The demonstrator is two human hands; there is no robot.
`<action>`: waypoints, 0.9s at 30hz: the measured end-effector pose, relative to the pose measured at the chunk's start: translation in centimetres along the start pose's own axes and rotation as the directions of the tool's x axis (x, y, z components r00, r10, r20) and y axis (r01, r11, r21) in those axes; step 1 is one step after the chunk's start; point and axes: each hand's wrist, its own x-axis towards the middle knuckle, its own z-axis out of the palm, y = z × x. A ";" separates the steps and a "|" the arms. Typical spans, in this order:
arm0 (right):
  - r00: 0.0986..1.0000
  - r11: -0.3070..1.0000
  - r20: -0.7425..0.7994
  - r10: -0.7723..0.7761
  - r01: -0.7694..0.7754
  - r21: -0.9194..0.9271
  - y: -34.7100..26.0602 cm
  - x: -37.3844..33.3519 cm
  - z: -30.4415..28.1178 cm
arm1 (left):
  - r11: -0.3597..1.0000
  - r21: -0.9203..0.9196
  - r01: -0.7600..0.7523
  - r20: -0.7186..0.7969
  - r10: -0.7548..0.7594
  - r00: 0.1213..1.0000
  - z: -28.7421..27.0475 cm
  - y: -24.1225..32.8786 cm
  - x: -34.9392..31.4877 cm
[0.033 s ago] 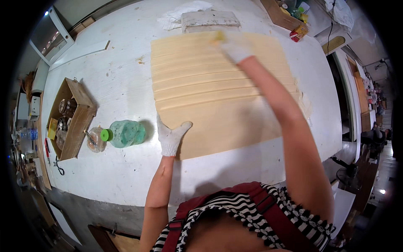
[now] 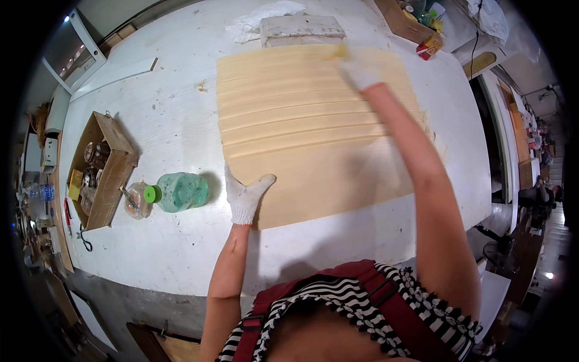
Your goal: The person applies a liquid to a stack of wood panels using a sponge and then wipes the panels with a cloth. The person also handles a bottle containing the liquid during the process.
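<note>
Pale tan thin sheets (image 2: 319,178) lie on the white table, their far edges stepped in several overlapping strips. My left hand (image 2: 246,194), in a white knit glove, rests on the left edge near the front corner, thumb spread from the fingers. At the far part of the strips, my right hand (image 2: 360,75) is also gloved and smeared by motion. A small yellow thing (image 2: 342,52) shows at its fingertips and looks held; blur hides its kind. A greyish-white block (image 2: 303,29) lies just behind the far edge of the sheets.
Left of my left hand lie a green-capped plastic bottle (image 2: 183,192) with green contents and a small clear container (image 2: 139,201). Beyond them stands a cardboard box (image 2: 114,172) holding jars. White crumpled plastic (image 2: 259,21), another box (image 2: 401,23) and a red-yellow packet (image 2: 429,47) sit at the back.
My right hand has moved a little to the right along the far strips, with the yellow thing at its fingertips. My left hand has stayed in place.
</note>
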 end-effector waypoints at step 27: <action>0.940 0.923 0.215 -0.266 0.184 0.337 -26.6 -4.9 -0.3 | 1.000 -0.015 -0.026 -0.004 0.026 1.000 0.1 0.6 -0.6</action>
